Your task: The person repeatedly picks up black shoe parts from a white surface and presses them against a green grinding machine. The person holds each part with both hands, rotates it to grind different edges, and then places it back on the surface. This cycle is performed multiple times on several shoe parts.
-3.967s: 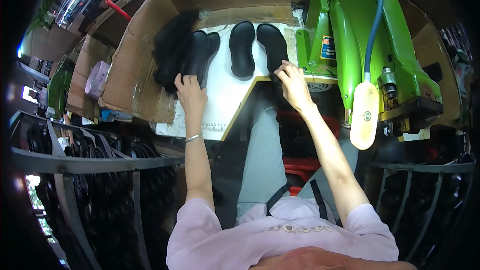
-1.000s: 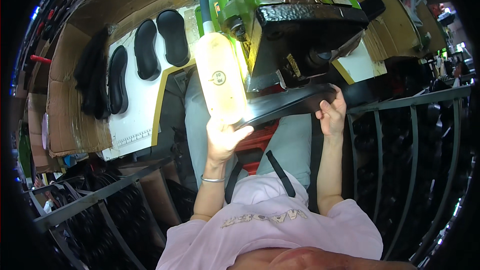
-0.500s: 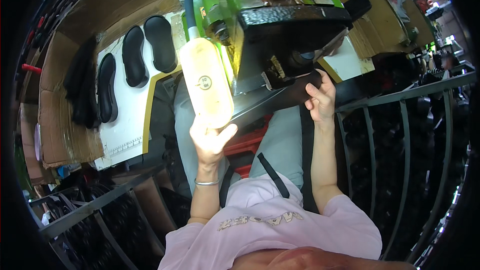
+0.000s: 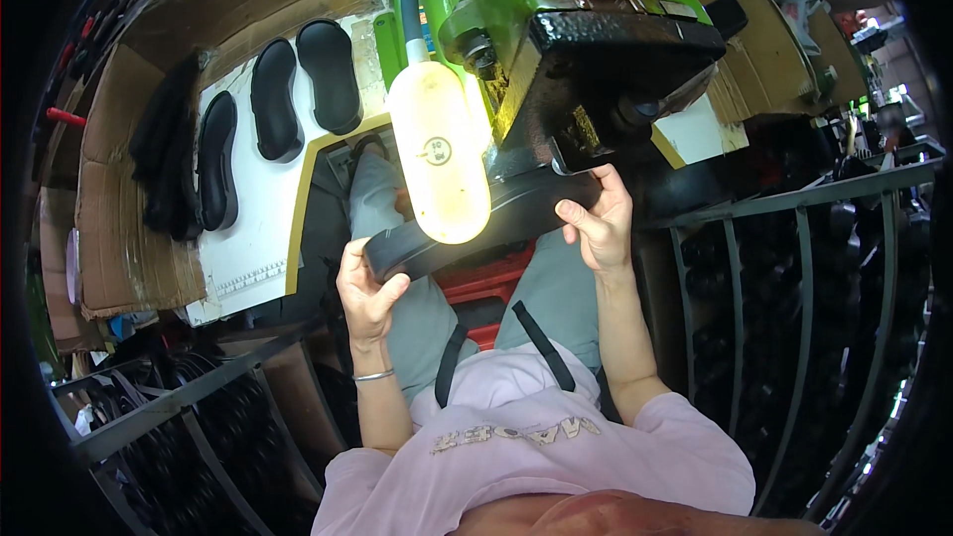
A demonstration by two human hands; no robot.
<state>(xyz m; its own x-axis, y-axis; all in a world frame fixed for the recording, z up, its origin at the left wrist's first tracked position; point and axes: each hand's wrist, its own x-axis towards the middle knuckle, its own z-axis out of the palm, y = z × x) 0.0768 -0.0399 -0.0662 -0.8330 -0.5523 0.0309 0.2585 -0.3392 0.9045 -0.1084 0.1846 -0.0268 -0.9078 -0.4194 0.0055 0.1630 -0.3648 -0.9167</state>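
A black shoe sole (image 4: 526, 210) spans my two hands under the head of a green and black machine (image 4: 606, 60). My left hand (image 4: 365, 290) grips one end, thumb on the near side. At the other end, my right hand (image 4: 604, 223) pinches the sole between thumb and fingers, close to the machine's working part. A lit oval lamp (image 4: 439, 154) hangs over the sole and hides part of its middle. To the left, black shoe soles (image 4: 273, 104) lie apart on a white board (image 4: 268, 203) with a yellow edge.
Cardboard walls (image 4: 124, 199) stand around the left side of the board. A metal rack (image 4: 784, 201) with dark items is at my right, another rack (image 4: 213, 392) at my lower left. A red stool (image 4: 486, 288) shows between my legs. Dark soft material (image 4: 164, 149) hangs by the cardboard.
My left hand has come out from beside the lamp, left and down, with the sole's end now visible. My right hand has shifted slightly left and down. The whole view has shifted a little.
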